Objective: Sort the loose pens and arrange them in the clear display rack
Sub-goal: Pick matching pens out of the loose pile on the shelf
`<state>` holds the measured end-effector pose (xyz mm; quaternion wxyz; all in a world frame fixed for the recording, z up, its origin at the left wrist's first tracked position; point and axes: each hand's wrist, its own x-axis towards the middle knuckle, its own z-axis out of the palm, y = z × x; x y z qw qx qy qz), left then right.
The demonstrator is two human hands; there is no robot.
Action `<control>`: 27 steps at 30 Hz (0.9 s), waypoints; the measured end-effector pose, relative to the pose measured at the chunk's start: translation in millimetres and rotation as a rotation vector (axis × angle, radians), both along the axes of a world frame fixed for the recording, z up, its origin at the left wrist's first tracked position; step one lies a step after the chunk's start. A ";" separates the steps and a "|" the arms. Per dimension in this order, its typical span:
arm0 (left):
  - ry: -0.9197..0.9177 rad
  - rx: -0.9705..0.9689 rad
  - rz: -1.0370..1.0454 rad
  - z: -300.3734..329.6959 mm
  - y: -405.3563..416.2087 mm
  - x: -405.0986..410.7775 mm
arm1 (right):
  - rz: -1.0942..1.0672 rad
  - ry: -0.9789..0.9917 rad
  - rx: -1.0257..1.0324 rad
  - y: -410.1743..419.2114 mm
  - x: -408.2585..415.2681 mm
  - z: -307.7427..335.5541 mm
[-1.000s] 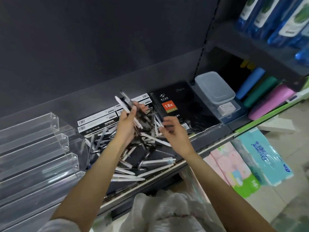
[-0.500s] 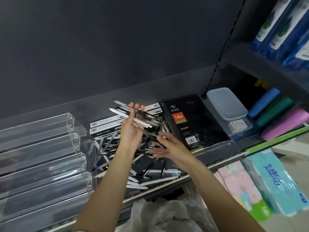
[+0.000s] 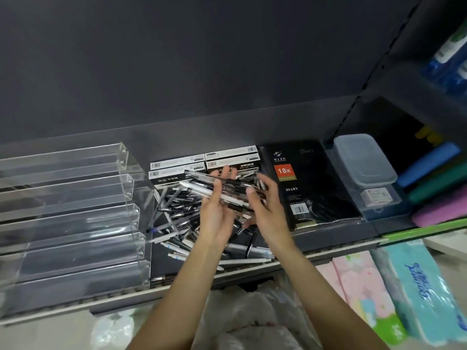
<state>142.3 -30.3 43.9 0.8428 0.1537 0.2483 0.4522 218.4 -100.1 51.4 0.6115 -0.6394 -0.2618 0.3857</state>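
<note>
A heap of loose black, white and clear pens [image 3: 177, 210] lies on the dark shelf between the rack and a diary. My left hand [image 3: 217, 208] holds a bundle of pens [image 3: 227, 189] above the heap, the pens lying across its fingers with the thumb over them. My right hand [image 3: 265, 205] is raised to the bundle's right end and grips it with thumb in front and fingers behind. The clear display rack [image 3: 75, 210], with several stepped troughs, stands at the left; no pens show in it.
Black-and-white pen boxes [image 3: 202, 161] sit behind the heap. A black diary [image 3: 308, 183] lies to the right, then a lidded plastic box [image 3: 364, 157]. Coloured rolls [image 3: 429, 162] fill the far right. Tissue packs [image 3: 417, 294] and a white plastic bag [image 3: 252, 319] are below the shelf edge.
My right hand has risen from the pile to the right end of the bundle. My left hand keeps the bundle, now more level. The camera view has shifted left and closer.
</note>
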 end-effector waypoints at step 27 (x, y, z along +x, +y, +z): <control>0.281 0.099 -0.228 -7.6 36.6 -83.1 | 0.412 -0.592 -0.069 -9.0 72.9 51.2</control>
